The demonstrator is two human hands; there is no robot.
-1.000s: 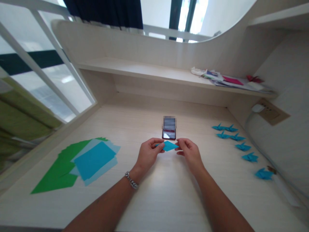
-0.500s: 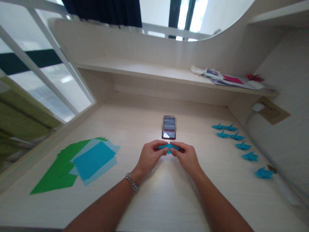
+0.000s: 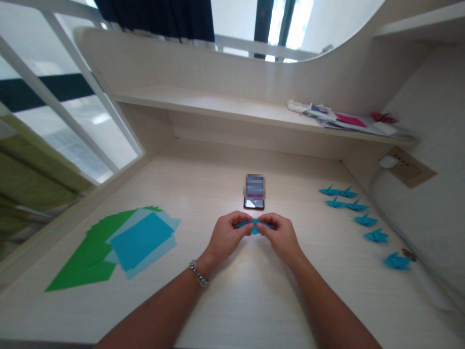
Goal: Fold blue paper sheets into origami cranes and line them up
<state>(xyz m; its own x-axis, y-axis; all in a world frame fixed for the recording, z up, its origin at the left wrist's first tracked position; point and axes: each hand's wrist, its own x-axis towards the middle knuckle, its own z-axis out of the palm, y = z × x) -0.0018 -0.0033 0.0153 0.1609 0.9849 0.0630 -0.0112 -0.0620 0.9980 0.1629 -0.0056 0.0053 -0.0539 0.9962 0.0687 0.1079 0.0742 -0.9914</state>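
Observation:
Between my two hands is a small folded piece of blue origami paper [image 3: 255,227], its sides hidden in my fingers. My left hand [image 3: 229,233], with a chain bracelet [image 3: 198,273] at its wrist, pinches the left side. The right side is pinched by my right hand [image 3: 280,235]. Both thumbs come close together at the paper's middle. Just beyond my fingertips a phone [image 3: 254,201] lies on the desk, its upper screen blurred out. Several folded blue paper cranes [image 3: 377,235] stand along the right side of the desk.
Blue paper sheets [image 3: 142,241] lie over green sheets [image 3: 82,259] on the left. A cable [image 3: 394,228] runs from the wall socket [image 3: 412,166] down the right edge, past the cranes. Papers [image 3: 350,121] rest on the shelf [image 3: 203,103] at the back.
The blue paper's middle part tips slightly downward toward me between my thumbs. My hands have hardly moved, and the other things stay in place.

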